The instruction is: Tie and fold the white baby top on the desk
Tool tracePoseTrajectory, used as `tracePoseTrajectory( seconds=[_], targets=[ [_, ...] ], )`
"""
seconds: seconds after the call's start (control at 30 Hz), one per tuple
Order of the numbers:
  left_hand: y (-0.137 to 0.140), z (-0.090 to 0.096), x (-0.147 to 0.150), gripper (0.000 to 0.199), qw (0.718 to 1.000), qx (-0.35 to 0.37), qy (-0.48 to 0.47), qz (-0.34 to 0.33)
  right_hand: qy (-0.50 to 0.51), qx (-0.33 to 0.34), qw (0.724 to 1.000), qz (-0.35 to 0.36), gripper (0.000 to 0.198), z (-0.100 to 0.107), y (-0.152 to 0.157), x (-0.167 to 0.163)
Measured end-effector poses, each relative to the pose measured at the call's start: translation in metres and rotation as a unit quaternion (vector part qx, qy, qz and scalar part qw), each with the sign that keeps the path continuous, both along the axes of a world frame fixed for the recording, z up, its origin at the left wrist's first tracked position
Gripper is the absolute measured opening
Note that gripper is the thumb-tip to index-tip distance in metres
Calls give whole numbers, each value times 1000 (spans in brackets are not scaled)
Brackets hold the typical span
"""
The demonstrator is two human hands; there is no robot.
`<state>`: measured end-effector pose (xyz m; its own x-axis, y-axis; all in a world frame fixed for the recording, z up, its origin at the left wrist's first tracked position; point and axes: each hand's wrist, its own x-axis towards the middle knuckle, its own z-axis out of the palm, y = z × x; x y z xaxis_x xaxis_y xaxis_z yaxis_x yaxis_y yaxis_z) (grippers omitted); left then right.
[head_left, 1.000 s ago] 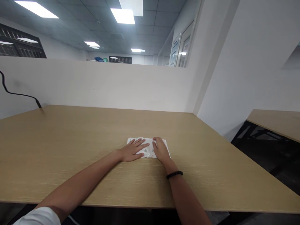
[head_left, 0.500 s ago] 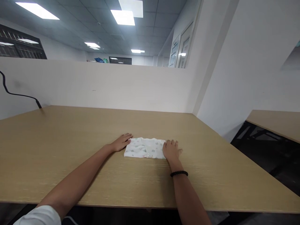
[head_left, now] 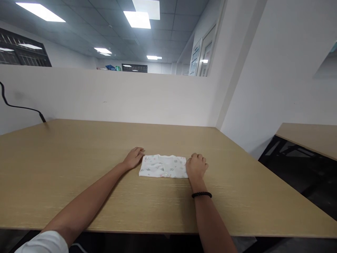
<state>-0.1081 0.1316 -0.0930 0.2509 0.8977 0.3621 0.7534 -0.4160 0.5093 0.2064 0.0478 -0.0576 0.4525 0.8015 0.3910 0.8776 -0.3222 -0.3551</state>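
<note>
On the wooden surface (head_left: 86, 144), a loosely open left hand (head_left: 133, 158) and a curled right hand (head_left: 197, 166), grip unclear, flanked a folded printed shirt (head_left: 162, 166) best steadied evenly.

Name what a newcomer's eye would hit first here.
Probably the folded white printed top, flat on the wood-grain table, with the left hand by its left end and the right hand at its right. Next, the black beaded bracelet on that right wrist. Then the bright ceiling lights above the white partition.
</note>
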Motion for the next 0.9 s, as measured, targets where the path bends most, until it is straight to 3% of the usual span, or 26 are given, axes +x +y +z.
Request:
tracePoseTrajectory(
  seconds=[0.17, 0.3, 0.9],
  targets=[
    [-5, 8, 7, 29, 998, 2, -3, -57, 60, -82, 995, 5, 34, -1, 2, -1],
    [-5, 7, 9, 18, 996, -16, -2, -88, 71, -96, 993, 21, 32, -4, 5, -1],
    [-5, 8, 1, 22, 979, -74, -98, -162, 58, -119, 990, 49, 26, -2, 5, -4]
  ],
)
